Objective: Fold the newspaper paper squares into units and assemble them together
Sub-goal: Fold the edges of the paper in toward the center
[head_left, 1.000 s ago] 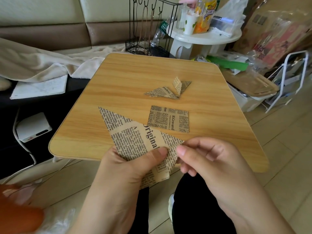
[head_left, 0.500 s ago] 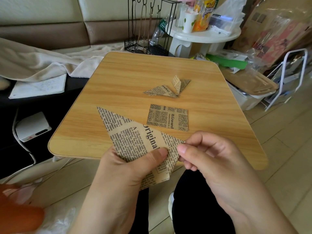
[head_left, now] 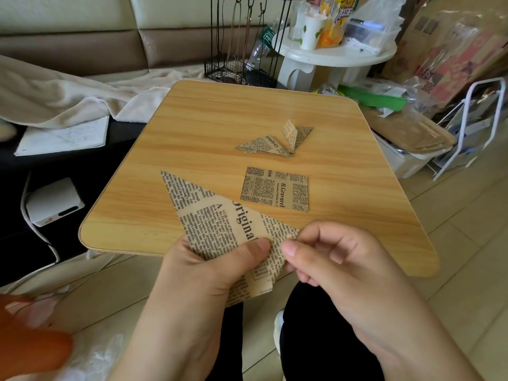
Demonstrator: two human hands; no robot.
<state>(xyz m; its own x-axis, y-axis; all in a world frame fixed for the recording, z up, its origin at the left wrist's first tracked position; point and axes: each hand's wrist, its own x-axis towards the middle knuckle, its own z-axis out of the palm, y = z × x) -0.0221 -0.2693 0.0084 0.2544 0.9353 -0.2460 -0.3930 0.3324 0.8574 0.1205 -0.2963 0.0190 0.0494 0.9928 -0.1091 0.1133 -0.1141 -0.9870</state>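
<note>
The folded sheet (head_left: 220, 224) in the hands carries newspaper print — its big headline reads "Origina", the rest cut off under the left thumb, and a capital "A" stands just beside it. The left hand (head_left: 198, 284) grips the sheet from below, thumb pressed flat on top near the fold. The right hand (head_left: 338, 270) pinches the sheet's right corner between thumb and forefinger, the other fingers curled in. The sheet is held in the air over the near edge of the table (head_left: 192, 127), one long point reaching up and left above the wood.

On the table, just beyond the hands, a flat square (head_left: 275, 188) lies apart from the sheet; its print shows "H.Gravuref" and the letters "tion". Farther back rest the folded units (head_left: 275, 141), one flat triangle marked "Original" touching a second piece whose flap stands upright.

Behind the table stands a black wire rack (head_left: 242, 50) with cords hanging from its hooks. To its right a white round stand (head_left: 330, 59) bears a cup with green leaves and a yellow snack bag whose lettering is too blurred to read. A green lid (head_left: 373, 99) and clear plastic wrap crowd the right side, with a white metal frame (head_left: 475, 127) near the wall. At left a beige cloth (head_left: 68, 100) drapes over a sofa, a written sheet of paper (head_left: 63, 136) lies below it, and a white box (head_left: 53, 200) with a cable sits on the dark floor. An orange blur fills the lower left corner.
</note>
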